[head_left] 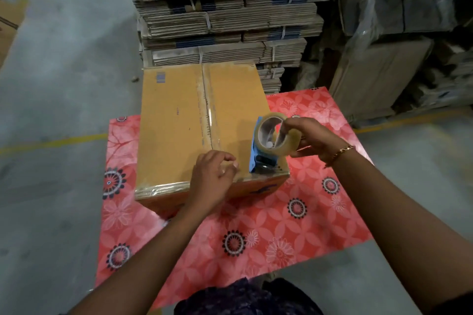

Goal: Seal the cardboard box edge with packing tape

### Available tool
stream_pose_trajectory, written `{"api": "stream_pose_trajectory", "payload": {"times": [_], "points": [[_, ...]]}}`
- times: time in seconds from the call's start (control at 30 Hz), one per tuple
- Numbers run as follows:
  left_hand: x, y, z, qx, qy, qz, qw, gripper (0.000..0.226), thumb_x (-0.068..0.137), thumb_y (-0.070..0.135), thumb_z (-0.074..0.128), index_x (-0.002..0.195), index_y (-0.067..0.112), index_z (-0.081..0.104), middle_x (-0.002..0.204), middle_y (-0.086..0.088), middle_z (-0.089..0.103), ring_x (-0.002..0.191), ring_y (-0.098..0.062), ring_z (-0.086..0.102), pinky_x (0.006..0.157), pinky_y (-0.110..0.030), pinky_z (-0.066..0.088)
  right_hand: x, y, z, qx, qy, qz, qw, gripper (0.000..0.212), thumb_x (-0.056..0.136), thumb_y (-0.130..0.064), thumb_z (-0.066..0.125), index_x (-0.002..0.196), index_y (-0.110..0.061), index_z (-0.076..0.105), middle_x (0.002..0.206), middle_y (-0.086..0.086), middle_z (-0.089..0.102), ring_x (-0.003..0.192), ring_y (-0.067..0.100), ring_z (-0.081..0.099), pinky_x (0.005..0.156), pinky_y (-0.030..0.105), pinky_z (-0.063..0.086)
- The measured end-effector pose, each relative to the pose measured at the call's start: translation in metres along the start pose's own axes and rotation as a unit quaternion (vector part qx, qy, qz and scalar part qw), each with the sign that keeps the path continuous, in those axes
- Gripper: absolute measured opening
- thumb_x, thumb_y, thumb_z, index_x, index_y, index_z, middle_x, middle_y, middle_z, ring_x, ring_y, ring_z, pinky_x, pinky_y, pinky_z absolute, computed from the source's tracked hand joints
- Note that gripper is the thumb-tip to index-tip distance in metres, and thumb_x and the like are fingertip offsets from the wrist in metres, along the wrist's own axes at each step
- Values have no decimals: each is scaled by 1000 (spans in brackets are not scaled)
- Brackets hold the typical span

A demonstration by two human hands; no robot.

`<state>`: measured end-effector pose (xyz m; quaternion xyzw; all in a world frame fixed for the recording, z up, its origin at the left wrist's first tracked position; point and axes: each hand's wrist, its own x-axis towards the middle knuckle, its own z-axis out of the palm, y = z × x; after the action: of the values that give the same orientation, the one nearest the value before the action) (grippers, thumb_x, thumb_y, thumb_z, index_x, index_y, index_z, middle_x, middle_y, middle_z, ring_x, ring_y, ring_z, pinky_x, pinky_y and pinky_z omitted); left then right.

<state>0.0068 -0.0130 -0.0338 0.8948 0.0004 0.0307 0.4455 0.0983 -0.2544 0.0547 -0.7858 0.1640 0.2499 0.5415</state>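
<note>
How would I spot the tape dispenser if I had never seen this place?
Find the red flowered table cover; a brown cardboard box sits on it. At the box's near right corner the right hand holds the tape dispenser: the only blue thing on the box, carrying a clear tape roll.

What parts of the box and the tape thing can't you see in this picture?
- Head view: the left hand covers part of the cardboard box near edge.
- The right hand hides the far side of the tape dispenser.
- The blue print on the box front is too dark and cut off to read.
</note>
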Motion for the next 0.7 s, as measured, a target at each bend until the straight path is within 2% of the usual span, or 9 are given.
{"api": "stream_pose_trajectory", "payload": {"times": [0.07,0.17,0.3,0.4,0.47,0.53,0.57,0.63,0.7], "points": [[14,-1,12,73,5,34,997,36,86,50,51,102,25,71,112,4,67,110,-25,54,88,-39,43,-14,21,-21,75,13,6,997,17,71,-29,60,74,-18,73,88,11,72,75,23,65,69,33,59],[28,-2,32,187,-2,48,981,46,86,55,49,116,25,67,130,-1,61,125,-27,50,94,-45,40,-28,56,-49,217,50,20,975,32,81,-18,50,57,-16,73,74,6,71,70,20,62,75,36,54],[30,-6,55,273,-2,24,962,53,90,60,44,122,21,61,139,-8,57,131,-31,49,102,-52,33,-15,115,-79,411,130,49,901,7,74,-18,54,71,-13,58,79,6,60,76,23,62,70,35,59],[26,-4,62,325,15,32,945,51,91,57,48,124,20,59,140,-9,56,131,-31,49,103,-52,32,10,152,-94,457,187,86,865,8,84,-20,50,79,-18,55,83,4,60,75,22,64,65,33,61],[25,0,64,343,25,28,939,51,91,57,48,125,20,59,140,-8,57,131,-31,49,105,-52,32,25,167,-102,482,196,109,847,11,85,-18,48,88,-15,59,85,5,63,74,21,64,67,33,60],[25,3,67,361,29,24,932,51,91,57,47,125,20,59,140,-7,57,132,-31,48,105,-52,33,42,180,-110,523,209,119,818,15,85,-14,48,89,-13,62,81,7,68,76,24,65,77,37,60],[24,5,68,370,30,22,928,52,91,57,46,125,19,59,141,-8,57,133,-32,48,105,-52,33,50,185,-114,547,211,118,801,18,84,-11,47,91,-10,64,78,9,71,77,26,66,77,39,60],[24,6,70,387,33,18,921,54,91,56,44,126,18,60,142,-7,57,136,-33,46,105,-52,33,69,194,-122,576,219,124,778,27,83,-10,46,101,-7,66,77,10,74,79,27,68,71,39,62],[25,7,73,399,37,13,916,54,91,55,44,127,18,61,143,-6,57,137,-33,44,105,-52,33,87,204,-130,580,237,140,767,41,77,-12,51,114,-5,66,90,11,74,83,28,69,66,37,65]]}}
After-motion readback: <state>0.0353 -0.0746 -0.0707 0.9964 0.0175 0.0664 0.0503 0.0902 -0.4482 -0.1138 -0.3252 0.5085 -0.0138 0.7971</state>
